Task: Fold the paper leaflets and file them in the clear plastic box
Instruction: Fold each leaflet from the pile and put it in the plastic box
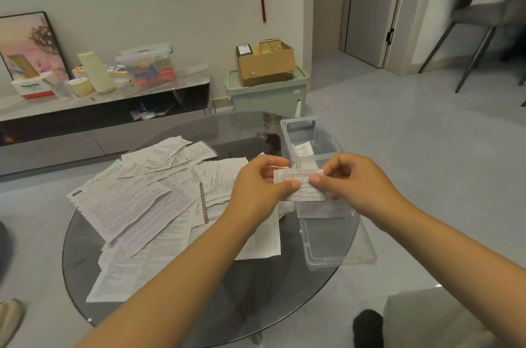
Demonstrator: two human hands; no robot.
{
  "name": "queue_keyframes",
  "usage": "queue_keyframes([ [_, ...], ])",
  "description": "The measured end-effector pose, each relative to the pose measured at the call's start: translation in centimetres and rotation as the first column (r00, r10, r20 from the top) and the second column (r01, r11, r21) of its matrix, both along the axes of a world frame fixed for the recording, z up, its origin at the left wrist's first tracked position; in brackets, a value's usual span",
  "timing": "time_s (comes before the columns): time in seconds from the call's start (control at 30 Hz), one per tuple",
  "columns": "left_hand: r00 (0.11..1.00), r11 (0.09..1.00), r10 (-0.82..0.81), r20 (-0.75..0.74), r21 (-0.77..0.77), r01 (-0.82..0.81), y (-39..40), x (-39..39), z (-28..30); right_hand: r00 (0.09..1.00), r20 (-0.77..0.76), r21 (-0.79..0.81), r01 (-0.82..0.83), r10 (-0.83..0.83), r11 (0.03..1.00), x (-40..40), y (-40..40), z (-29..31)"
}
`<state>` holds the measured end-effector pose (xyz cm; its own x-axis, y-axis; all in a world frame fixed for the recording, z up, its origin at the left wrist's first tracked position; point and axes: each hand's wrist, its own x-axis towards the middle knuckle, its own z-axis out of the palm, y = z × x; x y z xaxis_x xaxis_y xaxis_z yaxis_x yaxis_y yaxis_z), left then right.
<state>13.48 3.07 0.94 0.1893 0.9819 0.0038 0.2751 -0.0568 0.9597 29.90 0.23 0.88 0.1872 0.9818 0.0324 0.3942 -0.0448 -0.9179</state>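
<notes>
the folded leaflet [300, 185] is held above the table's right side, pinched by the left hand [257, 185] and right hand [353, 182]; its print is too blurred to read. behind it, partly hidden, sits the clear plastic box [310, 137]. loose leaflets [148, 199] sprawl left on the glass table [199, 305].

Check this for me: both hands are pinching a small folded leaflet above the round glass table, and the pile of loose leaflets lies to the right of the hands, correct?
Not quite. The head view shows the pile of loose leaflets lying to the left of the hands, not the right. The rest holds: the left hand and right hand pinch a small folded leaflet above the round glass table.
</notes>
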Motion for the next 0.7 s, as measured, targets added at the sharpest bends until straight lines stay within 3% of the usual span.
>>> queue_keyframes([
  [0.27,0.967,0.989,0.013,-0.256,0.149,0.026,1.3,3.6,-2.8,0.964,0.245,0.009,0.105,-0.105,0.994,2.8,1.5,-2.2],
  [0.5,0.884,0.973,-0.013,-0.468,0.199,0.120,2.1,4.2,-5.1,0.906,0.424,-0.092,0.049,-0.006,0.995,2.7,2.2,-5.1],
  [0.57,0.855,0.972,-0.022,-0.518,0.188,0.140,2.4,4.2,-5.4,0.853,0.521,-0.119,0.027,0.039,0.993,2.7,2.2,-5.3],
  [0.7,0.840,0.975,-0.056,-0.540,0.150,0.162,2.9,4.1,-5.7,0.784,0.617,-0.141,0.023,0.070,0.990,2.8,1.9,-5.6],
])
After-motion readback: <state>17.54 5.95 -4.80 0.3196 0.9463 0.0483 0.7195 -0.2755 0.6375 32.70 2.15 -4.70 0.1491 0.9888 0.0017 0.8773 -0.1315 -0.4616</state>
